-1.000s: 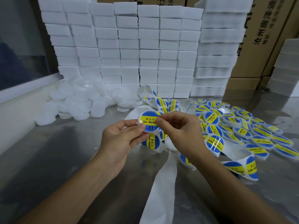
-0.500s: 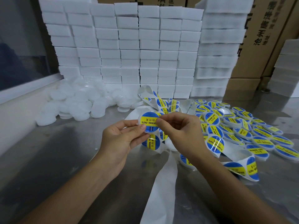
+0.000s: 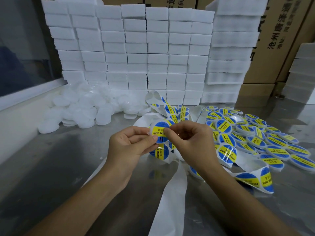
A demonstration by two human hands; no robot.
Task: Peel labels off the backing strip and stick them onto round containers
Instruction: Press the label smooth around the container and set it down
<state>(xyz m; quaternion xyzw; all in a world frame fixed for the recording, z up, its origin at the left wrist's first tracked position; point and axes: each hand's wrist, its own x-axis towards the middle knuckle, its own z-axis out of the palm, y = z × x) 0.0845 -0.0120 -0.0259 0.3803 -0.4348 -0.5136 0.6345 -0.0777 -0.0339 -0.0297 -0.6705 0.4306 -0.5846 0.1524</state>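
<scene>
My left hand (image 3: 129,145) grips a round white container (image 3: 159,132) by its edge, thumb on its face, above the steel table. A blue and yellow label covers the container's top. My right hand (image 3: 189,140) pinches the container's right side, with a fingertip on the label's yellow band. Under both hands the white backing strip (image 3: 170,198) runs toward me, and more labels (image 3: 226,153) sit on its loops. Plain white containers (image 3: 81,109) are heaped at the back left. Labelled containers (image 3: 265,142) lie spread out on the right.
Stacks of white foam blocks (image 3: 136,53) wall off the back of the steel table (image 3: 51,167). Cardboard boxes (image 3: 279,40) stand behind at the right. A window ledge (image 3: 20,99) borders the left side.
The container has turned a little in my fingers, so the label's yellow band is more tilted. Both hands stay in the same spot.
</scene>
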